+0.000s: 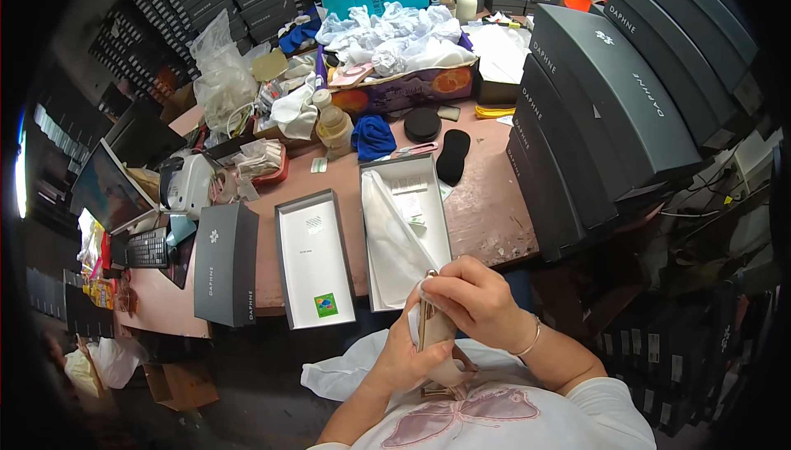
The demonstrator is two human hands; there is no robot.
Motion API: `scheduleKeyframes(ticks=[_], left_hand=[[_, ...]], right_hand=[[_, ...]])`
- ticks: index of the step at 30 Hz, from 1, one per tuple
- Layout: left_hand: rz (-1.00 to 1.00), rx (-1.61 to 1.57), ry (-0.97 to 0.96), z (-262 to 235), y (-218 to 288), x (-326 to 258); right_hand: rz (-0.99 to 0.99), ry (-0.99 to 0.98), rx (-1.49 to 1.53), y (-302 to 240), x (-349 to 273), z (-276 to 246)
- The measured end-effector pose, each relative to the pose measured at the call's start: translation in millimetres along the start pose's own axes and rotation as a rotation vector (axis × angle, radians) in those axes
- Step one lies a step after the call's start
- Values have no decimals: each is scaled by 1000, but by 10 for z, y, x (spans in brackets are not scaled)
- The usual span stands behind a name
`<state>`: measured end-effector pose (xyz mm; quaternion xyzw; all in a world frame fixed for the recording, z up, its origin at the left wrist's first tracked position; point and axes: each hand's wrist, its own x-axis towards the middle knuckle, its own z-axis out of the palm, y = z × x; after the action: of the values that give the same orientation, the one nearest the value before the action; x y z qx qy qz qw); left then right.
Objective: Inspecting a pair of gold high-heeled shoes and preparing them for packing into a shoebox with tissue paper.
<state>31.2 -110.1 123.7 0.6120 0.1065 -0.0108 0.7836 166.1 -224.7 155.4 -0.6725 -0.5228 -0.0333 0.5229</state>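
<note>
Close to my body, my left hand [405,357] is wrapped round a beige shoe [437,330] with gold-coloured trim, held upright. My right hand [478,295] pinches at the shoe's upper end, where a bit of white shows between the fingers; what exactly it grips is partly hidden. White tissue paper [346,365] spreads below my hands. Just beyond them lies an open shoebox [446,236] with white tissue [394,232] and small cards inside. Left of it is an open box lid or tray [301,289], white inside with a green sticker.
A closed dark shoebox [224,264] lies farther left, near a keyboard [147,248] and laptop [111,186]. Tall stacks of dark shoeboxes [606,112] crowd the right. Behind stand a carton of crumpled paper [395,87], a bottle [334,128], a blue cloth [373,137] and a black brush-like item [453,157].
</note>
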Motion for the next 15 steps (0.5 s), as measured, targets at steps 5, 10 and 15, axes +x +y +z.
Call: scheduleKeyframes(ticks=[5, 10, 15], left_hand=[[53, 8, 3, 61, 73, 23], [113, 101, -16, 111, 46, -61], [-253, -358, -52, -241, -311, -89]], right_hand=[[-52, 14, -87, -25, -49, -41], [302, 86, 193, 497, 184, -116], [696, 156, 692, 654, -365, -64]])
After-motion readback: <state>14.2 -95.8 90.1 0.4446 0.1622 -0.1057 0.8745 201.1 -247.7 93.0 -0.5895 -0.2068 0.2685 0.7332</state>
